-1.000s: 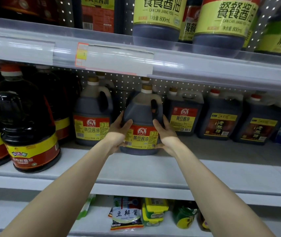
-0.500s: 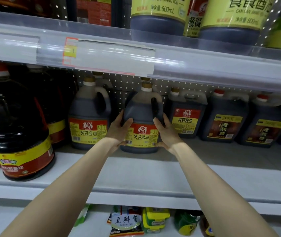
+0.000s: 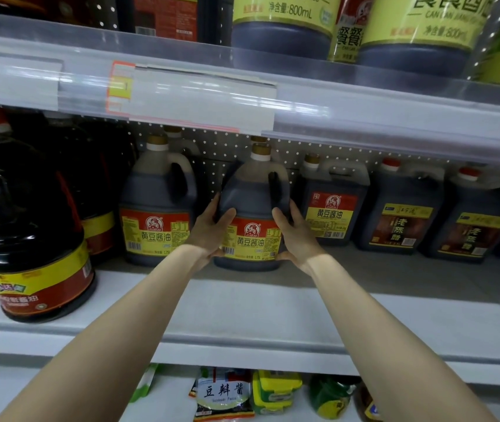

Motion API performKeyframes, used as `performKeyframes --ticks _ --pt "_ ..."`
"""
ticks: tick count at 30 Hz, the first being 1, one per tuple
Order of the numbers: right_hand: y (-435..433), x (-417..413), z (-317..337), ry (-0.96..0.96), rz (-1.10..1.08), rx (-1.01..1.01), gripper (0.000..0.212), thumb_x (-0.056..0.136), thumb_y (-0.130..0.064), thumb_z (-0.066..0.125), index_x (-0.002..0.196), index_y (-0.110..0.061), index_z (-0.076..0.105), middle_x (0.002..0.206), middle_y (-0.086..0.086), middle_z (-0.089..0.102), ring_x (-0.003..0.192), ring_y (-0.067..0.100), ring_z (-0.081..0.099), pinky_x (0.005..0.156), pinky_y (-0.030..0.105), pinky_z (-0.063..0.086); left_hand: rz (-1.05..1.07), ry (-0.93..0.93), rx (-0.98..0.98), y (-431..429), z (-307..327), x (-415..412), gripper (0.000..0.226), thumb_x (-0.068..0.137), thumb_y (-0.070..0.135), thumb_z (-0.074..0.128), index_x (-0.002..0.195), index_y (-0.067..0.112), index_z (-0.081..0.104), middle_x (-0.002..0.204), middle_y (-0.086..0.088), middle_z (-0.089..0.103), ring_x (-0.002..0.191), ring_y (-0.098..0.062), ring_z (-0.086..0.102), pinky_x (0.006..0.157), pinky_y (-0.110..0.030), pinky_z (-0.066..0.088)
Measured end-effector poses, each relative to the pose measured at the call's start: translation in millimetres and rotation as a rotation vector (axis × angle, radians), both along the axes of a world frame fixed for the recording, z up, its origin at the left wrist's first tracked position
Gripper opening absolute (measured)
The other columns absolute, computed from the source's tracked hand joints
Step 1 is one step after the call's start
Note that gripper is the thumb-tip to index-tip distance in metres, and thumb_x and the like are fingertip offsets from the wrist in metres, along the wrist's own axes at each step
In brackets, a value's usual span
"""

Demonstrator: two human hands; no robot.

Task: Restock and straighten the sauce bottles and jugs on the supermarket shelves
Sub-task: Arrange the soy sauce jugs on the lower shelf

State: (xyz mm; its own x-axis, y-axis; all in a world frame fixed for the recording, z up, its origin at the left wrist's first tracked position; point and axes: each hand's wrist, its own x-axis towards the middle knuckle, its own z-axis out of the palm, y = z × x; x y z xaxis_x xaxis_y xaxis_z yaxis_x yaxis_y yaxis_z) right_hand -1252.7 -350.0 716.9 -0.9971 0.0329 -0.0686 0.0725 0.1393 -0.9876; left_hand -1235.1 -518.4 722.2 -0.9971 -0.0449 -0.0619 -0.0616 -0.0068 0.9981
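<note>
Two hands on one jug right now. The left hand (image 3: pixel 212 229) grips the 9 o'clock side of the middle soy sauce jug (image 3: pixel 253 205) and the right hand (image 3: pixel 295 236) grips its 3 o'clock side. Fingers are curled round the body, with the thumbs on the front by the red-and-yellow label. The jug stands upright toward the back of the middle shelf (image 3: pixel 242 303). It's between a twin jug (image 3: pixel 157 208) at its 9 o'clock and a squarer jug (image 3: pixel 332 205) at its 3 o'clock, close to both. Can't tell if its base is resting on the shelf or lifted a hair.

My take on doing this bit right: it looks like a straightening job, so keep the grip low and even on both sides. A full jug is probably heavy and the sauce will slosh. Slide it rather than lift it, and nudge it along the 12-to-6 o'clock line until its face lines up with the twin's. Then twist it so the label points dead at you. Watch the gaps at 9 and 3, they look tight enough to bump a neighbour. There's also another cap peeking out behind at 12 o'clock, so don't shove it back into that one.
</note>
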Motion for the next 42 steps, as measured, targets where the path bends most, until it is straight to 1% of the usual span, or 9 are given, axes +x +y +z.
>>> performKeyframes --ticks 9,16,23,26,29,33,36,39,42 --pt "1.9 1.8 0.7 0.003 0.004 -0.019 0.065 0.098 -0.042 0.048 0.152 -0.042 0.012 0.145 0.002 0.045 0.118 0.026 0.054 0.082 0.051 0.051 0.003 -0.003 -0.02 1.0 1.3 2.4 0.059 0.098 0.034 0.05 0.149 0.043 0.02 0.134 -0.001 0.055 0.12 -0.032 0.055 0.096 -0.064 0.044" --pt "1.5 2.0 1.3 0.007 0.01 -0.014 0.066 0.098 -0.043 0.048 0.152 -0.041 0.011 0.147 0.002 0.044 0.125 0.03 0.051 0.094 0.062 0.046 0.013 0.001 -0.029 1.5 2.5 3.4 0.059 0.099 0.033 0.049 0.149 0.043 0.02 0.134 -0.002 0.055 0.12 -0.032 0.054 0.096 -0.063 0.044" --pt "-1.3 5.8 3.1 0.001 0.002 0.0 0.067 0.097 -0.045 0.048 0.152 -0.043 0.01 0.148 0.002 0.042 0.125 0.031 0.051 0.096 0.064 0.044 0.027 -0.005 -0.011 2.4 1.3 3.1 0.06 0.098 0.035 0.051 0.148 0.047 0.02 0.137 -0.001 0.053 0.12 -0.032 0.054 0.095 -0.063 0.045" --pt "-3.8 10.0 4.9 0.011 -0.029 0.02 0.064 0.098 -0.045 0.047 0.152 -0.041 0.013 0.149 0.001 0.041 0.127 0.031 0.05 0.097 0.058 0.047 0.059 -0.003 -0.026 3.8 1.6 5.0 0.058 0.099 0.033 0.05 0.148 0.045 0.022 0.138 0.0 0.052 0.121 -0.032 0.053 0.096 -0.06 0.047" --pt "-4.1 19.3 4.7 0.06 -0.079 0.135 0.063 0.098 -0.044 0.047 0.153 -0.033 0.018 0.153 0.001 0.036 0.136 0.028 0.041 0.106 0.045 0.041 0.1 0.016 -0.051 3.4 0.4 10.1 0.054 0.1 0.028 0.049 0.149 0.035 0.028 0.139 -0.004 0.052 0.121 -0.034 0.053 0.096 -0.054 0.048" --pt "-2.2 41.5 1.1 0.12 -0.085 0.087 0.065 0.097 -0.029 0.056 0.153 -0.023 0.024 0.154 0.003 0.035 0.139 0.021 0.036 0.102 0.03 0.036 0.114 0.021 -0.039 -2.2 -7.7 25.9 0.049 0.098 0.024 0.054 0.144 0.018 0.039 0.135 -0.012 0.055 0.124 -0.033 0.052 0.105 -0.047 0.042" --pt "-5.1 61.0 1.4 0.151 -0.081 0.075 0.06 0.094 -0.026 0.06 0.148 -0.021 0.035 0.148 0.003 0.044 0.134 0.019 0.043 0.104 0.029 0.039 0.112 0.038 -0.034 -9.5 -11.6 45.6 0.044 0.095 0.024 0.058 0.137 0.017 0.047 0.117 -0.003 0.061 0.117 -0.027 0.056 0.099 -0.04 0.044" --pt "-15.0 80.4 2.5 0.176 -0.1 0.117 0.055 0.092 -0.031 0.064 0.143 -0.025 0.043 0.139 -0.002 0.053 0.126 0.017 0.049 0.107 0.042 0.043 0.101 0.097 -0.08 -21.8 -11.5 64.6 0.04 0.093 0.025 0.061 0.13 0.013 0.053 0.101 0.005 0.063 0.096 -0.015 0.059 0.084 -0.03 0.046" --pt "-28.7 104.6 3.5 0.193 -0.118 0.132 0.05 0.091 -0.034 0.065 0.137 -0.023 0.049 0.128 -0.004 0.059 0.119 0.014 0.054 0.103 0.046 0.046 0.084 0.125 -0.119 -37.0 -9.2 89.1 0.045 0.091 0.03 0.064 0.129 0.01 0.054 0.1 0.006 0.063 0.086 -0.006 0.057 0.078 -0.024 0.046"
